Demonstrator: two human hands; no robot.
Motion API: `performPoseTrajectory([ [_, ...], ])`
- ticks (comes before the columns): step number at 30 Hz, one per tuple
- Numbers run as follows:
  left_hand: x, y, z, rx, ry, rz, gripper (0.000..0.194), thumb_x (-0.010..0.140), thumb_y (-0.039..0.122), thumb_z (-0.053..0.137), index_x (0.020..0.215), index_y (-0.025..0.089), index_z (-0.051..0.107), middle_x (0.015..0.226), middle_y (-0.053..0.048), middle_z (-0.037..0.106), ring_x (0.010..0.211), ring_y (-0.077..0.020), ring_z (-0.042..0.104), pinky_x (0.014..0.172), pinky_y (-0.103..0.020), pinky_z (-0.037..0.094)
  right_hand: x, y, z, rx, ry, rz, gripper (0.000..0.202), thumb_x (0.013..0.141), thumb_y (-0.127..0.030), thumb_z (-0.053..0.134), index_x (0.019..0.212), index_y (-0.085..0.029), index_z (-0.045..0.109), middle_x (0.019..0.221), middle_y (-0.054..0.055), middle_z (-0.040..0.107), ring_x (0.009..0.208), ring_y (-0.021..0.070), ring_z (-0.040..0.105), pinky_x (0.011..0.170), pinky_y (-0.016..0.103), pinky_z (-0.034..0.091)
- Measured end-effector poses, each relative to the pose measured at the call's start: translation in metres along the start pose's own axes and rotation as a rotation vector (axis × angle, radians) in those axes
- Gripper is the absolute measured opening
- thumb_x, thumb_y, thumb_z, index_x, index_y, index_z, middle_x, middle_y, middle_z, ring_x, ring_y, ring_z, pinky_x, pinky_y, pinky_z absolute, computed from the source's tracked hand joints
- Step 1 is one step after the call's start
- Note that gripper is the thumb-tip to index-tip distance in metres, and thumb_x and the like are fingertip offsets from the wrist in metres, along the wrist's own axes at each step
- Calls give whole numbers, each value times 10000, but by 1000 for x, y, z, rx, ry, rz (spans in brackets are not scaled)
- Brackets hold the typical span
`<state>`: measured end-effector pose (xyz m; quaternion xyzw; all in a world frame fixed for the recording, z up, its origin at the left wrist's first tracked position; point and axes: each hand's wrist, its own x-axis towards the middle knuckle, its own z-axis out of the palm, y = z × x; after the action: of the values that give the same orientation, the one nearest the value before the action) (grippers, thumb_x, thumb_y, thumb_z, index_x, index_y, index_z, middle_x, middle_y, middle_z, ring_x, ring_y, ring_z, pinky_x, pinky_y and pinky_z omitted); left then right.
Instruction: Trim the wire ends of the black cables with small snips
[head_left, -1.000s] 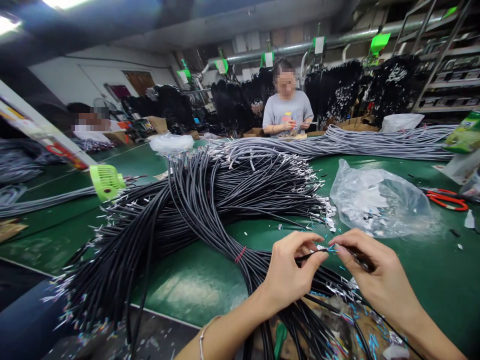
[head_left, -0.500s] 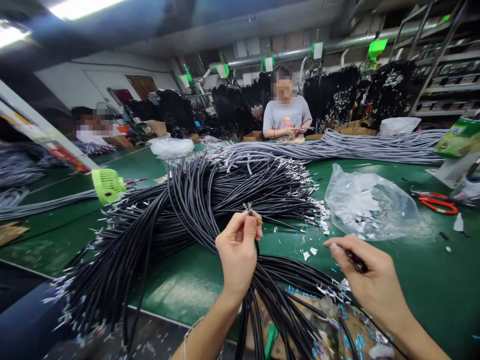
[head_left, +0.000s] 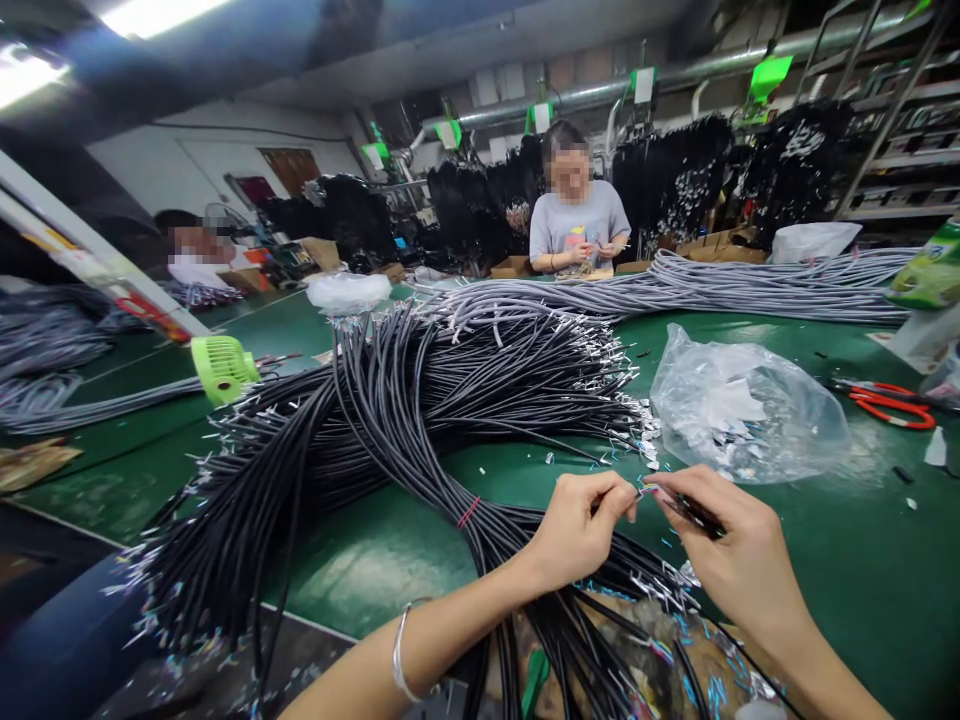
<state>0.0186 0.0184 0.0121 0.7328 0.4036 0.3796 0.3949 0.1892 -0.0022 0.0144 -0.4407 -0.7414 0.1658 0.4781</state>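
Note:
My left hand [head_left: 581, 530] is closed in a pinch on the end of a black cable, mostly hidden by the fingers. Its thin coloured wires [head_left: 645, 490] poke out to the right and meet the fingertips of my right hand [head_left: 742, 545]. That right hand is closed around a slim dark tool [head_left: 703, 516], whose kind I cannot make out. Below both hands runs a bundle of black cables [head_left: 517, 520], tied with a red band [head_left: 469, 512]. Some of its ends show white and coloured wires.
A large heap of black cables [head_left: 390, 400] lies to the left, with grey cables [head_left: 720, 285] behind. A clear plastic bag [head_left: 750, 410] of scraps and red-handled scissors [head_left: 892, 402] lie right. A small green fan [head_left: 223, 368] stands left. Across the table sits a co-worker [head_left: 577, 225].
My left hand has moved right and down with the cable end, up to my right hand. The wires now reach the right fingertips. My right hand has barely moved.

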Motion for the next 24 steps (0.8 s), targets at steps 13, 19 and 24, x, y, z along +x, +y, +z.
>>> performPoseTrajectory([
  [13,-4,4,-2,-27,3,-30,349,909,283,428,632,121,566,542,27,429,528,-79,354,525,-213,255,-4,6,4,-48,-2,-175,364,779,51,458,1015,-192,591,897,42,590,789,127,584,671,219,467],
  [19,-13,4,-1,-62,20,-47,363,914,297,419,638,117,570,537,29,411,514,-77,333,509,-214,246,-3,8,6,-79,-43,-254,339,807,25,438,1054,-166,571,900,71,579,770,134,588,631,222,478],
  [24,-16,7,-4,-52,14,-20,364,917,288,411,638,120,573,532,28,408,506,-78,337,507,-215,250,-8,10,4,-137,-95,-271,430,764,39,413,1109,-183,546,946,80,588,807,161,607,640,250,481],
])
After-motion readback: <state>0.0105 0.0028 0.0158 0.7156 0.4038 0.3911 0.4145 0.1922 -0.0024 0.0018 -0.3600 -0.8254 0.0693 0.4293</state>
